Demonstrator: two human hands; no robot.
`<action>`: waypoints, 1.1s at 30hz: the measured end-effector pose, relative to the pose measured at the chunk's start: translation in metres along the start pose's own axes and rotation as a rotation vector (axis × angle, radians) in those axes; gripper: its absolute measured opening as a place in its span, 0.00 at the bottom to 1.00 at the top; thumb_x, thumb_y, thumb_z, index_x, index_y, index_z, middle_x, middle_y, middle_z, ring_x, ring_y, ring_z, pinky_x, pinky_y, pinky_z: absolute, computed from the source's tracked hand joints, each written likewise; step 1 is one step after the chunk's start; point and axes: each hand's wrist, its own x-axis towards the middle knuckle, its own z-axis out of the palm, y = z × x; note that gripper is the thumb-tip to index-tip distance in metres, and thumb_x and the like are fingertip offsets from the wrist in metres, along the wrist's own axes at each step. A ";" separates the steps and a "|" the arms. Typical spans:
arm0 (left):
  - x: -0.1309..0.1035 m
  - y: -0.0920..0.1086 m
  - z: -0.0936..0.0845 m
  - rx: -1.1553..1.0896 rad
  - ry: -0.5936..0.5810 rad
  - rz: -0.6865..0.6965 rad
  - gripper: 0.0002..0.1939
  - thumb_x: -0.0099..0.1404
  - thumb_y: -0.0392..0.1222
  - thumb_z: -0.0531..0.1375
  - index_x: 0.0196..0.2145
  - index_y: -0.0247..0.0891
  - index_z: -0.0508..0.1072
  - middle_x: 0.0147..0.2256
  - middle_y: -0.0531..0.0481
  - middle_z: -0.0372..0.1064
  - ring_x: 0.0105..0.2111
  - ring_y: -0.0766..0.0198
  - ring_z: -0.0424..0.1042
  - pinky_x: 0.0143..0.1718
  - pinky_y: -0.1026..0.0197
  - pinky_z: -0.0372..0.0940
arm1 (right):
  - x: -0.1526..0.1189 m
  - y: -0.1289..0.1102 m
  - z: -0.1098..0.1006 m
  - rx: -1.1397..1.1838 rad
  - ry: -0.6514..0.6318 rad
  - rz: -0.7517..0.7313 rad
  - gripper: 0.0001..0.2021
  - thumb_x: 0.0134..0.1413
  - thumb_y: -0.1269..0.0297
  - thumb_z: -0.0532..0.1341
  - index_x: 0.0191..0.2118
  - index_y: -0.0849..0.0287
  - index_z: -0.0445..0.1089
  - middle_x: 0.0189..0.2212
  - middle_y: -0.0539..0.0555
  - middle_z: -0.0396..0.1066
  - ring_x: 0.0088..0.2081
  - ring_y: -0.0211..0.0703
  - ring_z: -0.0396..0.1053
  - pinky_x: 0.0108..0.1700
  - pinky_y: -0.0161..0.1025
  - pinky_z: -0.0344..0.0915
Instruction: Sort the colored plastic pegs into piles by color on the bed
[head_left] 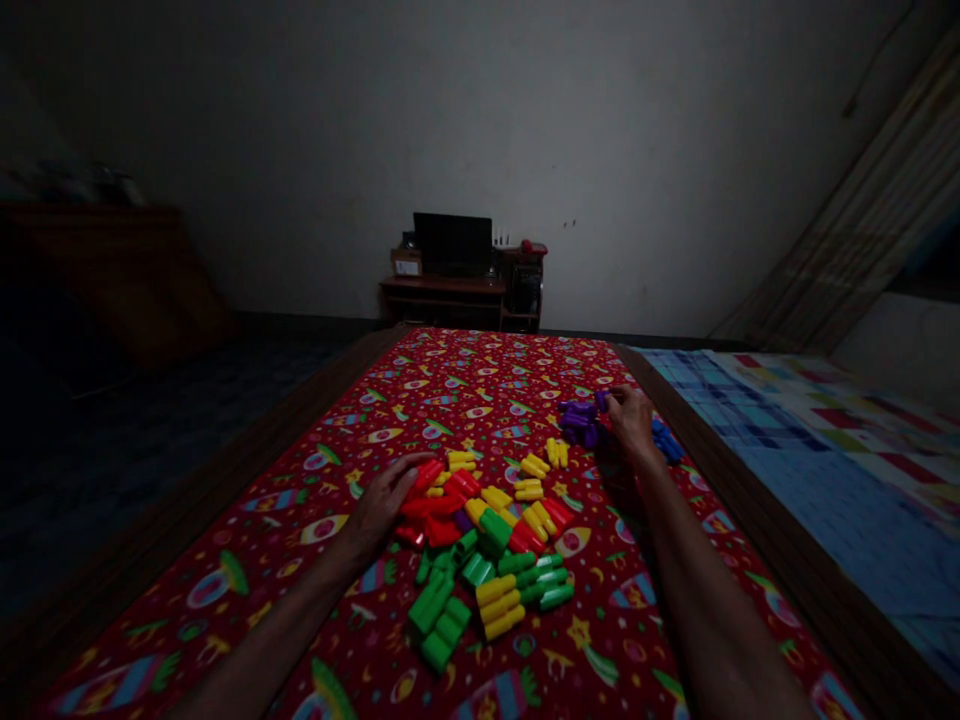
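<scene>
Toy blocks lie on a red patterned cloth. My left hand [386, 500] rests at the left edge of the pile, its fingers closed on a red block [426, 474]. Over at the right, my right hand [630, 415] pinches a purple block [601, 400] just above a small group of purple blocks [580, 425]. Blue blocks [666, 441] lie right beside that wrist, partly hidden by it. Between the hands are more red blocks [431, 510], scattered yellow blocks [535, 466], and, nearer to me, green blocks [442, 610] with a larger yellow block [499, 607].
The red cloth [480, 375] covers a long surface with brown side edges. Beyond it stands a desk [442, 287] with a monitor [453, 243]. A bed with a blue checked cover [697, 400] is at the right, and a wooden cabinet [112, 270] at the left.
</scene>
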 end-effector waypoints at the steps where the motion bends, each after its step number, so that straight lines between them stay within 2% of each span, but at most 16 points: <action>1: 0.000 0.000 0.000 0.004 -0.001 -0.003 0.28 0.56 0.61 0.59 0.46 0.37 0.74 0.46 0.41 0.74 0.45 0.48 0.73 0.44 0.52 0.69 | -0.001 0.002 0.002 -0.046 -0.006 0.012 0.19 0.54 0.68 0.51 0.47 0.70 0.72 0.42 0.66 0.74 0.45 0.51 0.70 0.47 0.41 0.62; 4: 0.000 0.000 -0.001 0.016 -0.013 -0.021 0.29 0.56 0.62 0.58 0.46 0.37 0.74 0.46 0.41 0.74 0.45 0.48 0.73 0.43 0.52 0.69 | -0.005 0.003 0.007 -0.212 -0.055 0.031 0.19 0.55 0.71 0.50 0.47 0.71 0.71 0.43 0.67 0.74 0.46 0.51 0.69 0.47 0.41 0.61; 7: 0.001 0.000 -0.002 0.012 -0.026 -0.040 0.29 0.56 0.62 0.59 0.47 0.37 0.73 0.47 0.41 0.73 0.44 0.48 0.73 0.42 0.53 0.69 | -0.007 -0.001 0.007 -0.348 -0.173 0.039 0.18 0.55 0.73 0.49 0.44 0.70 0.73 0.41 0.68 0.74 0.44 0.51 0.70 0.43 0.39 0.61; 10: 0.001 0.000 -0.002 0.002 -0.027 -0.047 0.29 0.55 0.62 0.59 0.47 0.37 0.73 0.49 0.41 0.73 0.43 0.48 0.74 0.42 0.53 0.69 | -0.009 -0.008 0.003 -0.418 -0.280 0.039 0.17 0.54 0.75 0.49 0.41 0.69 0.75 0.38 0.68 0.75 0.41 0.50 0.72 0.39 0.38 0.61; 13: 0.000 0.000 -0.002 0.001 -0.017 -0.042 0.29 0.55 0.62 0.59 0.46 0.37 0.74 0.49 0.41 0.72 0.44 0.48 0.73 0.42 0.53 0.69 | -0.010 -0.014 -0.001 -0.463 -0.327 0.038 0.17 0.53 0.76 0.51 0.42 0.69 0.74 0.39 0.68 0.74 0.42 0.50 0.72 0.37 0.37 0.61; 22: -0.001 0.009 0.002 0.016 -0.005 -0.034 0.29 0.55 0.61 0.58 0.45 0.35 0.74 0.46 0.41 0.74 0.46 0.48 0.72 0.46 0.52 0.68 | -0.010 -0.029 -0.014 -0.498 -0.300 0.071 0.15 0.55 0.74 0.52 0.43 0.66 0.73 0.42 0.67 0.73 0.43 0.49 0.71 0.39 0.36 0.60; 28: 0.001 0.000 -0.003 0.074 -0.032 -0.007 0.29 0.58 0.61 0.56 0.47 0.36 0.73 0.47 0.42 0.73 0.45 0.49 0.72 0.46 0.52 0.68 | -0.008 -0.032 -0.013 -0.423 -0.239 -0.054 0.17 0.57 0.72 0.49 0.40 0.65 0.75 0.37 0.65 0.75 0.40 0.48 0.71 0.37 0.36 0.58; 31: 0.002 -0.003 -0.004 0.089 -0.043 0.000 0.29 0.59 0.61 0.55 0.48 0.37 0.72 0.48 0.42 0.73 0.47 0.48 0.72 0.47 0.51 0.67 | 0.002 -0.034 -0.003 -0.344 -0.209 -0.136 0.18 0.58 0.70 0.48 0.41 0.63 0.75 0.38 0.62 0.76 0.41 0.47 0.71 0.39 0.35 0.59; 33: 0.002 -0.003 -0.004 0.079 -0.043 -0.002 0.29 0.58 0.61 0.56 0.47 0.36 0.72 0.48 0.41 0.73 0.47 0.48 0.72 0.47 0.51 0.67 | 0.017 -0.039 0.007 -0.296 -0.233 -0.204 0.18 0.60 0.67 0.49 0.45 0.62 0.74 0.41 0.60 0.75 0.43 0.45 0.71 0.41 0.34 0.60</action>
